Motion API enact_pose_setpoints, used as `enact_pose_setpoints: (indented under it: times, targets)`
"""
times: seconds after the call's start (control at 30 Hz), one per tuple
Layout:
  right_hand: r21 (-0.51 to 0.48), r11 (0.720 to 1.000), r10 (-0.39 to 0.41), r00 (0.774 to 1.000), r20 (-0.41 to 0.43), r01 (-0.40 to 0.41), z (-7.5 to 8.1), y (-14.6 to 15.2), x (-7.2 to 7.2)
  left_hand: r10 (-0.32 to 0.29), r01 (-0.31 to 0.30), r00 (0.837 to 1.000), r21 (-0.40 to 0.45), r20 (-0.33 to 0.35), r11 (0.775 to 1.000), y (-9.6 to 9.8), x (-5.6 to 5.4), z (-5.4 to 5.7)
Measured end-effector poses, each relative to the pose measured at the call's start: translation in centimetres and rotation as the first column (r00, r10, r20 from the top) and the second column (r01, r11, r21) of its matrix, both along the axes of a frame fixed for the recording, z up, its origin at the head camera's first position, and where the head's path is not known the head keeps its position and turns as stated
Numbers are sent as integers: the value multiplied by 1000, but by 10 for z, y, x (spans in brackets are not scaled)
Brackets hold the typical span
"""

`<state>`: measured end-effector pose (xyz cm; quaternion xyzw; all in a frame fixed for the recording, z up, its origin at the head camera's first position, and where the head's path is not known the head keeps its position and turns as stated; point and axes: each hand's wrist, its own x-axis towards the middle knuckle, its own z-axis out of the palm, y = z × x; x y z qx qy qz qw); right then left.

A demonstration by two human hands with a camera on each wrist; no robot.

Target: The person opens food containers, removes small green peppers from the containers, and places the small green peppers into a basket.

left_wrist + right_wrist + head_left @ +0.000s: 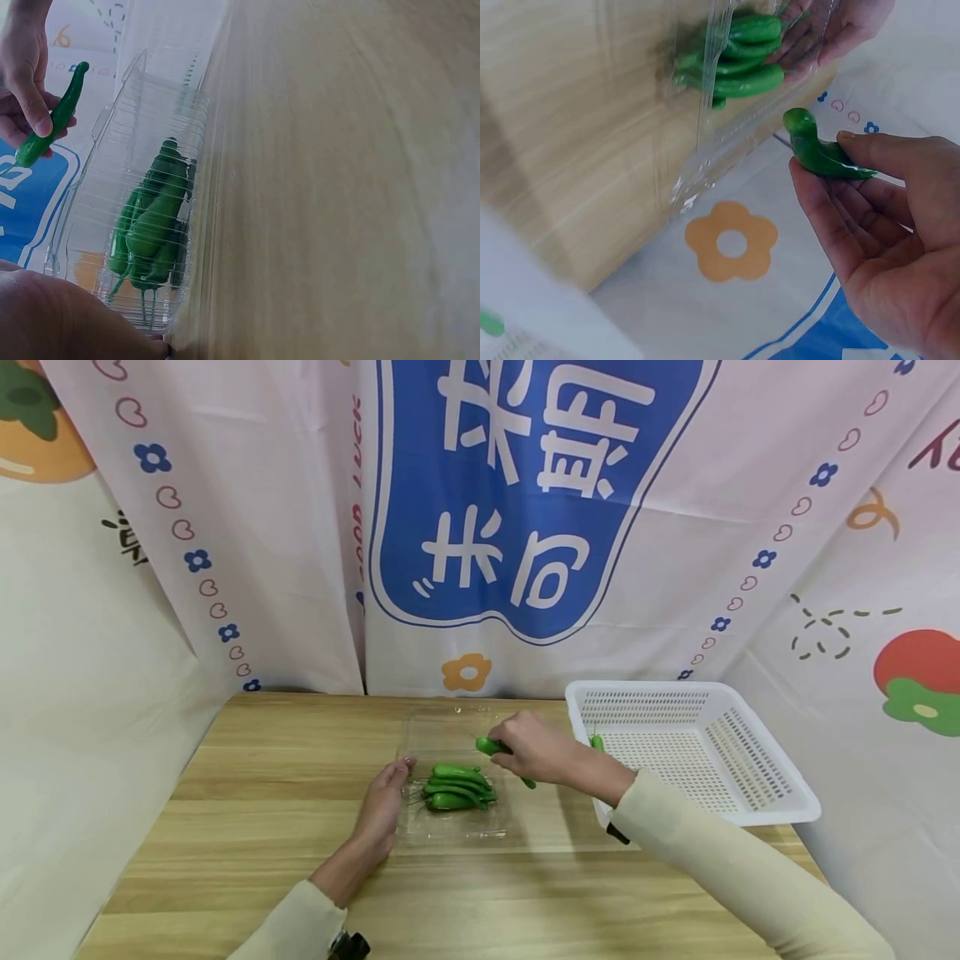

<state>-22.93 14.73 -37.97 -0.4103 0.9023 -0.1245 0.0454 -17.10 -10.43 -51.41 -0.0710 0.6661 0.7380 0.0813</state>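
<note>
In the head view my right hand (pixel 536 747) holds a green chili pepper (pixel 491 746) above the right side of an open clear plastic box (pixel 487 833). The right wrist view shows this pepper (pixel 821 154) pinched between thumb and fingers. Several green peppers (pixel 453 789) lie side by side in the box, their thin stems toward the left. My left hand (pixel 378 806) rests against the box's left end, fingers fairly straight along its wall. In the left wrist view the peppers (pixel 154 225) show through the ribbed wall; part of the left hand is out of frame.
A white perforated basket (pixel 750 814) stands right of the box, with a green pepper (pixel 597 742) at its left wall. The box's clear lid (pixel 442 727) lies folded back toward the printed curtain (pixel 300 568). Wooden tabletop (pixel 247 827) extends left and in front.
</note>
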Motion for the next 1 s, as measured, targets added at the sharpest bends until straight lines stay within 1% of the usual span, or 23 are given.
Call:
enact_pose_setpoints:
  times: [0.13,0.3,0.43,0.6,0.8,1.0]
  targets:
    - [8,999,-31,999,-8,31,4,8,-2,0,0,1000,-1,-3,1000,0,0,-1]
    - [13,999,-52,996,-71,53,6,20,-6,-1,1,1000,-2,-1,1000,0,0,-1]
    - [-13,998,-69,993,-92,68,9,28,-8,-4,4,1000,-2,1,1000,0,0,-1]
    - [-45,993,-109,990,-94,105,15,37,-10,-9,9,1000,-3,-4,1000,0,0,-1]
    - [-29,984,-178,980,-93,176,20,51,-16,-10,10,1000,-9,-8,1000,0,-1,-1]
    - [-22,972,-234,968,-91,233,20,68,-23,-7,7,1000,-13,-3,1000,1,0,0]
